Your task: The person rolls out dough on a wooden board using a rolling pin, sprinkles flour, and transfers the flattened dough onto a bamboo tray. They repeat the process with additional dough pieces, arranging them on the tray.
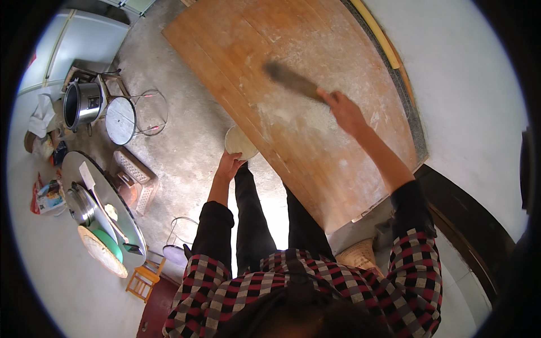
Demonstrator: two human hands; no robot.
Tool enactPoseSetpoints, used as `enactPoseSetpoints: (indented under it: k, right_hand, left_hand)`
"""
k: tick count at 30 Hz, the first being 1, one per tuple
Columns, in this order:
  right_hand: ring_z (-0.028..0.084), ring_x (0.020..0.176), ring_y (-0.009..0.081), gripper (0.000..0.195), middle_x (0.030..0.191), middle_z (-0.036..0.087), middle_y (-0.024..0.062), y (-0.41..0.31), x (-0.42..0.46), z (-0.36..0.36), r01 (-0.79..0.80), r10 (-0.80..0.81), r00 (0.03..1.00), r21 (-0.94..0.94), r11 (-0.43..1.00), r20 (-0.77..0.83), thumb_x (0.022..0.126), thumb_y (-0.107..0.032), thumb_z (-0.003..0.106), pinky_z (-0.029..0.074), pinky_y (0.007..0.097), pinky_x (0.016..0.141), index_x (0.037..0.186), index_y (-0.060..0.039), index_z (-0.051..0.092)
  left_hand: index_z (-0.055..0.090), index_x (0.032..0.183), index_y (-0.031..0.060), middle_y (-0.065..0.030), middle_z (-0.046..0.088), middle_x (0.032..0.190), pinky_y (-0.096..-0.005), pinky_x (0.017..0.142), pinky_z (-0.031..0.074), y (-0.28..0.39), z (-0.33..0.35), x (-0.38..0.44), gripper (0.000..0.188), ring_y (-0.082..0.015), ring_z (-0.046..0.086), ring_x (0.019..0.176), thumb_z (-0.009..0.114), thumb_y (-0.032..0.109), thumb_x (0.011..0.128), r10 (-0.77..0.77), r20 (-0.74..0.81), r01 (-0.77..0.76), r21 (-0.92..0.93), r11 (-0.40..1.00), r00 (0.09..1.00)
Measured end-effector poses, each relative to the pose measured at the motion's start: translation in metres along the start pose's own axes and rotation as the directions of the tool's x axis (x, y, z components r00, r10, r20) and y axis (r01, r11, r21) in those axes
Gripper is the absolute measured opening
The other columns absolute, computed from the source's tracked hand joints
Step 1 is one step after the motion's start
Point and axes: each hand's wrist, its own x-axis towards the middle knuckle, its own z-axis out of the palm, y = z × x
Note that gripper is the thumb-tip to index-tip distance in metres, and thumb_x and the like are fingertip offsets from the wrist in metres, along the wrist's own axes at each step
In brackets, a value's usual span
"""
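My right hand (346, 113) grips the end of a long, dark tool (293, 80) over the floured wooden board (219, 55). Motion blur hides the tool's exact kind; it may be a brush. Whitish flour (291, 116) is spread thinly across the board, thicker below the tool. At the board's left edge my left hand (231, 164) holds a round, pale bowl (239, 143) by its near rim. The board's edge hides part of the bowl's right side. What is in the bowl looks whitish, but I cannot tell what it is.
A yellow pole (376, 31) lies along the wall side. On the left are a round table (135, 228) bearing a lidded pot and woven tray, a plastic stool (133, 169), a round-topped stool (120, 120) and a metal cooker pot (86, 101). A sack (359, 255) stands under the board.
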Motion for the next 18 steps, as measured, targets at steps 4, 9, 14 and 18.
enactPoseSetpoints:
  k: [4, 9, 14, 18]
  right_hand:
    - [0.050, 0.092, 0.0294, 0.068, 0.102, 0.048, 0.0116, 0.029, -0.033, -0.004, -0.046, 0.114, 0.973, 0.314, 0.948, -0.201, 0.072, 0.002, 0.051, 0.043, 0.0358, 0.078, 0.130, -0.0262, 0.030]
    - [0.051, 0.083, 0.0340, 0.072, 0.097, 0.047, 0.0184, 0.069, -0.074, 0.041, -0.583, 0.590, 0.693, 0.159, 0.796, -0.415, 0.073, 0.002, 0.050, 0.043, 0.0401, 0.072, 0.134, -0.0245, 0.021]
    - [0.051, 0.082, 0.0301, 0.067, 0.094, 0.046, 0.0128, -0.066, -0.075, 0.082, -0.370, 0.370, 0.892, 0.050, 0.928, -0.259, 0.074, 0.000, 0.046, 0.046, 0.0390, 0.068, 0.131, -0.0310, 0.027]
    - [0.048, 0.093, 0.0312, 0.070, 0.101, 0.047, 0.0142, -0.069, -0.100, 0.066, -0.344, 0.462, 0.822, 0.356, 0.869, -0.333, 0.070, 0.000, 0.054, 0.044, 0.0379, 0.075, 0.132, -0.0200, 0.027]
  left_hand:
    - [0.024, 0.129, 0.0093, -0.0125, 0.038, 0.125, -0.0468, 0.089, 0.041, 0.003, 0.010, 0.001, 0.066, -0.0316, 0.041, 0.113, 0.042, -0.010, 0.069, -0.041, 0.001, 0.041, -0.015, 0.999, 0.999]
    - [0.025, 0.128, 0.0092, -0.0128, 0.038, 0.124, -0.0480, 0.087, 0.042, 0.006, 0.016, 0.006, 0.065, -0.0325, 0.042, 0.111, 0.042, -0.010, 0.069, -0.063, 0.057, 0.063, 0.012, 0.998, 0.996]
    - [0.025, 0.128, 0.0109, -0.0122, 0.039, 0.122, -0.0479, 0.085, 0.043, 0.005, 0.006, 0.012, 0.066, -0.0322, 0.044, 0.109, 0.042, -0.010, 0.067, -0.068, 0.034, 0.066, 0.074, 0.995, 0.997]
    - [0.028, 0.127, 0.0124, -0.0109, 0.041, 0.122, -0.0480, 0.084, 0.043, 0.008, 0.011, 0.010, 0.068, -0.0315, 0.042, 0.111, 0.043, -0.011, 0.065, -0.093, 0.051, 0.090, 0.059, 0.994, 0.994]
